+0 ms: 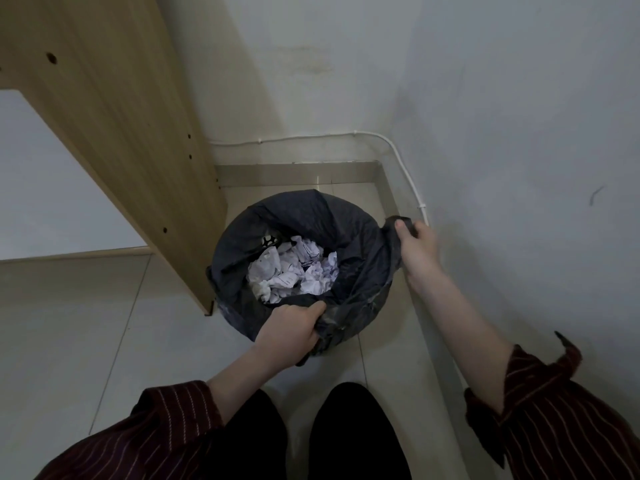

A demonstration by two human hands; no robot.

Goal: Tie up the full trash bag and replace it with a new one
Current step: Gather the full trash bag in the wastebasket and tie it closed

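A black trash bag [349,233] lines a round bin on the floor in the room's corner. Crumpled white paper [294,268] fills it. A bit of the bin's perforated wall [270,241] shows at the bag's inner left. My left hand [294,327] grips the bag's near edge, bunched in its curled fingers. My right hand [415,247] pinches the bag's right edge and holds it pulled out toward the wall. The rest of the bin is hidden under the bag.
A wooden furniture panel [138,150] stands close on the bin's left. White walls meet in a corner behind and right, with a thin white cable [408,174] along the skirting. Pale floor tiles [86,323] stretch to the left. My dark trouser legs [346,434] are just in front.
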